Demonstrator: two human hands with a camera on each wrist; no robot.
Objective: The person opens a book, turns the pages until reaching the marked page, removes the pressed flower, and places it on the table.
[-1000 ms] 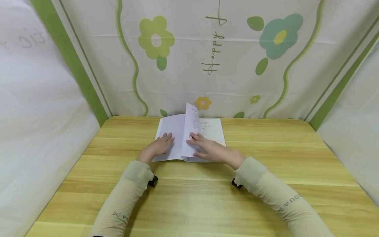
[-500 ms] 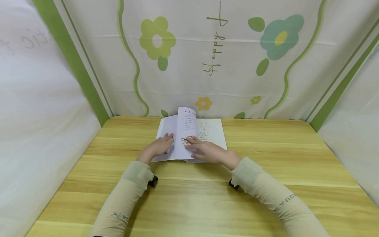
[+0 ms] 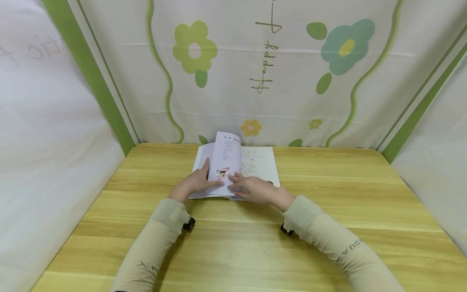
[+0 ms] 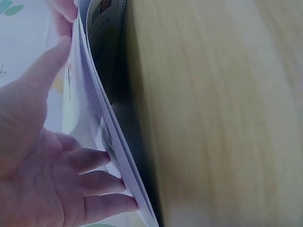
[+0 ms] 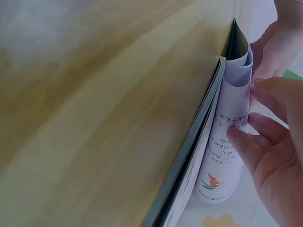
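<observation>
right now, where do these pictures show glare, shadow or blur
Head: soft sheen on the table, near middle; left wrist: dark shadow under the book, wood grain soft; right wrist: pale haze upper left, table blurred, print on the page clearer.

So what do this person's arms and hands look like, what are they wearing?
The left hand and right hand are ungloved. The left sleeve and right sleeve are cream, printed with dark lettering, and end in pale grey-green cuffs. A small black piece, too unclear to identify, shows beside each cuff.

Both forearms (image 3: 151, 239) angled forward and inward; left hand (image 3: 194, 181) with thumb spread wide, right hand (image 3: 255, 189) loosely extended.
</observation>
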